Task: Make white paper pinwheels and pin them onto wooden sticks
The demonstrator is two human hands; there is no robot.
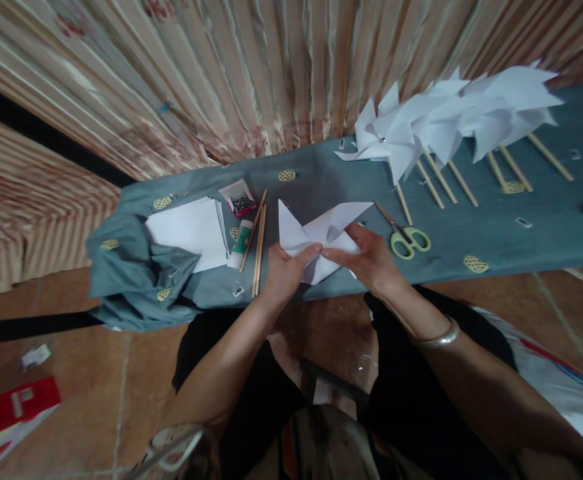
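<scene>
Head view: left hand [287, 270] and right hand [372, 259], each grip pinching folded paper [317, 231] near its middle, over desk [451, 230], beside green-handled scissors [403, 234]. Flaps could spring open if a thumb slips.

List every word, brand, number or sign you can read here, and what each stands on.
No text can be read.
Green-and-white cylindrical tube: markings too blurred.
Small open red-and-white box: any print too small.
Flat red package at lower left: any print too blurred.
Small white rectangular prints on the teal cloth: too small.
</scene>
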